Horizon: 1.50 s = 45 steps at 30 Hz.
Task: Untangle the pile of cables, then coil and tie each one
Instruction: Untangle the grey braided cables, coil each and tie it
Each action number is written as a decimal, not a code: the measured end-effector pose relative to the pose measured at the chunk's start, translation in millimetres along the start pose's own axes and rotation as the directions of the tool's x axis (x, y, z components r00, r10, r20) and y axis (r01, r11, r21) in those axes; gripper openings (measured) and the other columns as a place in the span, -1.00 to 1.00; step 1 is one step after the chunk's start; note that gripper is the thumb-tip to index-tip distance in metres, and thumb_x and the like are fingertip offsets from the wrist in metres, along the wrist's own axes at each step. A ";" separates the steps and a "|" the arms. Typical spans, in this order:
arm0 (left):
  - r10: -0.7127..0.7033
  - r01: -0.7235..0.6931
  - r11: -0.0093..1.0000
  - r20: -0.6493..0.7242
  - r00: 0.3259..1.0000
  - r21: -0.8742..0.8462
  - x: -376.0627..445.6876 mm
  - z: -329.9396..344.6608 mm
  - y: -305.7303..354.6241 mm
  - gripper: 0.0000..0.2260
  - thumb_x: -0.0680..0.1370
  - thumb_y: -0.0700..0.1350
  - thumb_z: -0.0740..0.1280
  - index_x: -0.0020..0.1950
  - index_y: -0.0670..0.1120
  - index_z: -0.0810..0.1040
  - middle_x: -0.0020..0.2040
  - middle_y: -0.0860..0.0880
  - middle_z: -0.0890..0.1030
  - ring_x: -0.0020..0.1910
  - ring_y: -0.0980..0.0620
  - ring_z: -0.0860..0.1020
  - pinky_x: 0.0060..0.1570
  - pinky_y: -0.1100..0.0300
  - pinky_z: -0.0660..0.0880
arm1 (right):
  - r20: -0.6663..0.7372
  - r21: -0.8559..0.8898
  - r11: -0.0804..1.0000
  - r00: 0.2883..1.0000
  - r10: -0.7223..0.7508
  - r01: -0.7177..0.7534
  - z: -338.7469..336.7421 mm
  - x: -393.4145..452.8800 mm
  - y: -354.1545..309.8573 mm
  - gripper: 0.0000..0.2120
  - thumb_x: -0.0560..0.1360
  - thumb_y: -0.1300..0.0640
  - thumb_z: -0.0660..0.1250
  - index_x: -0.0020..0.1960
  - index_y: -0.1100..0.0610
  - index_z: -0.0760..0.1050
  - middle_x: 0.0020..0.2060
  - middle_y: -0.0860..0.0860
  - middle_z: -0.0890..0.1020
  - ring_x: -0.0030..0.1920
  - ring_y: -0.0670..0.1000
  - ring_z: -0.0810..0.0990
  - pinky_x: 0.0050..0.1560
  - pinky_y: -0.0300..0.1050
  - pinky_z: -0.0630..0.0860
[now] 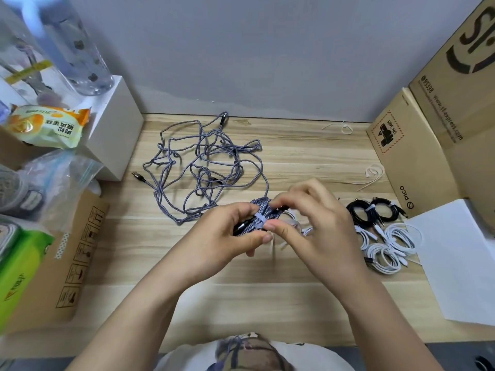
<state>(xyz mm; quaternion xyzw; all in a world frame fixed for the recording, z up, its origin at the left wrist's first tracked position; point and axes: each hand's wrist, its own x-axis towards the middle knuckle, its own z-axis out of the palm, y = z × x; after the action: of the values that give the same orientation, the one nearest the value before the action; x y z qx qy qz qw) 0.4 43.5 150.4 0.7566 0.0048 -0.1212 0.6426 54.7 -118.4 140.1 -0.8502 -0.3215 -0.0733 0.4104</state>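
Tangled cables (203, 167) behind hands; coiled cables (380, 236) right.

Cardboard boxes (417, 156), snack packet (48, 125), white paper (460, 258)

Home desk (294, 162); snacks (48, 125), parcel boxes (417, 145)

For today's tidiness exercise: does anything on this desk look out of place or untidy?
Yes. The grey braided cables behind both hands lie in a loose knotted tangle, unlike the tied black coils and white coils at right.
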 end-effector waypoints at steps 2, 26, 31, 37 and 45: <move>-0.008 0.008 1.000 0.013 1.000 0.006 0.5 -0.4 -0.6 -0.92 0.49 -0.28 0.38 -0.13 -0.12 0.53 -0.40 0.10 0.50 -0.41 0.18 0.45 -0.39 0.45 0.31 | 0.041 -0.116 0.975 0.981 -0.188 0.191 0.3 2.5 1.3 -0.84 0.45 -0.02 0.35 -0.12 0.03 0.65 -0.18 -0.03 0.53 -0.16 0.00 0.48 -0.16 -0.07 0.38; -0.168 0.171 0.985 0.220 0.961 0.009 -6.8 25.7 -26.6 -0.77 0.50 -0.30 0.25 -0.33 -0.08 0.43 -0.48 0.10 0.49 -0.48 0.24 0.39 -0.48 0.40 0.26 | 0.104 0.070 0.997 0.993 -0.051 0.044 30.0 -16.1 -7.6 -0.80 0.48 -0.03 0.24 -0.11 0.07 0.55 -0.16 -0.11 0.58 -0.09 -0.08 0.50 0.00 -0.14 0.27; -0.226 0.300 0.921 0.286 0.931 -0.251 -6.8 12.5 -42.3 -0.72 0.50 0.03 0.26 -0.27 -0.15 0.54 -0.48 -0.06 0.51 -0.58 0.16 0.39 -0.60 0.42 0.07 | 0.518 0.382 0.800 0.824 0.229 -0.463 11.1 -40.0 24.7 -0.61 0.32 -0.23 0.37 0.08 -0.10 0.51 -0.05 -0.22 0.63 0.01 -0.25 0.55 0.07 -0.35 0.41; -0.323 0.332 0.877 0.084 0.943 -0.349 0.0 33.1 -53.0 -0.66 0.41 -0.25 0.47 0.05 -0.12 0.37 -0.41 0.03 0.57 -0.47 0.08 0.48 -0.65 0.32 0.28 | 0.393 0.445 0.687 0.815 0.426 -0.574 14.5 -71.2 38.4 -0.79 0.41 0.10 0.45 0.01 -0.06 0.54 -0.12 -0.16 0.68 -0.09 -0.17 0.63 -0.03 -0.31 0.50; -0.248 0.249 0.968 -0.043 0.968 0.021 24.0 70.0 -97.1 -0.84 0.38 0.01 0.47 -0.12 -0.03 0.65 -0.15 -0.05 0.56 -0.16 0.19 0.49 -0.14 0.36 0.41 | 0.336 0.391 0.616 0.729 0.597 -0.684 13.0 -93.1 71.6 -0.78 0.46 0.30 0.38 -0.09 -0.03 0.57 -0.24 -0.20 0.68 -0.17 -0.28 0.60 -0.11 -0.45 0.44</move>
<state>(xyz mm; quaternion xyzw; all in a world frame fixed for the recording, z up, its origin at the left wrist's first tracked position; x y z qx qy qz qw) -4.6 -11.3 41.4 0.7606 0.1108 -0.1855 0.6123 23.5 -186.7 48.9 -0.7781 -0.0373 0.2361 0.5808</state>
